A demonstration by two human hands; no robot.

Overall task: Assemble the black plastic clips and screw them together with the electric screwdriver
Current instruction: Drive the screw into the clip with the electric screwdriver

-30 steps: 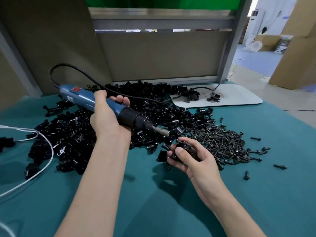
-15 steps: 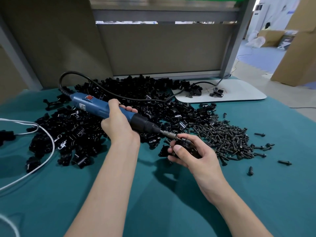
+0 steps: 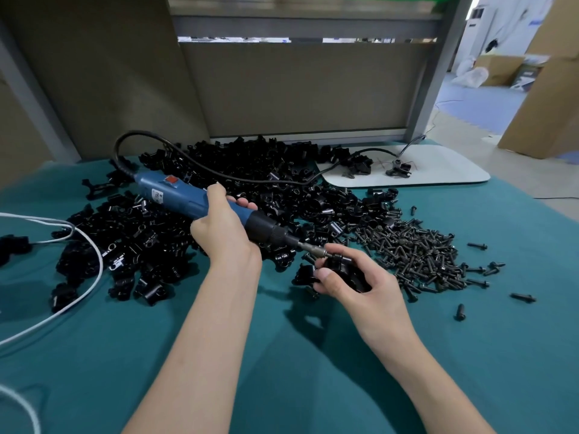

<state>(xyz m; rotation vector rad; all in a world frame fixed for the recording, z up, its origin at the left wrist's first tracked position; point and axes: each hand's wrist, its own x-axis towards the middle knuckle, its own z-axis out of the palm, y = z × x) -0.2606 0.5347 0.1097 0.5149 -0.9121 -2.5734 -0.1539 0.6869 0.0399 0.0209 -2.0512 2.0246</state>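
Teal table (image 3: 94, 371) bearing heaped black plastic clips (image 3: 250, 170) and screws (image 3: 416, 252): left hand (image 3: 224, 236), grip wrapped round electric screwdriver (image 3: 178, 195), bit at clip assembly (image 3: 344, 270) pinched in right hand (image 3: 360, 286) over the table; advisable: bit square to screw, clip steady.

- The left hand (image 3: 224, 234) is around the electric screwdriver (image 3: 175, 195); its tip reaches right and touches the clip (image 3: 346, 272) in the right hand (image 3: 363, 286).
- The heap of clips (image 3: 250, 180) lies behind both hands and left of them.
- The heap of screws (image 3: 419, 252) lies just right of the right hand.
- A cable (image 3: 94, 255) lies well left of the left hand.
- A flat board (image 3: 445, 166) lies behind the screws.
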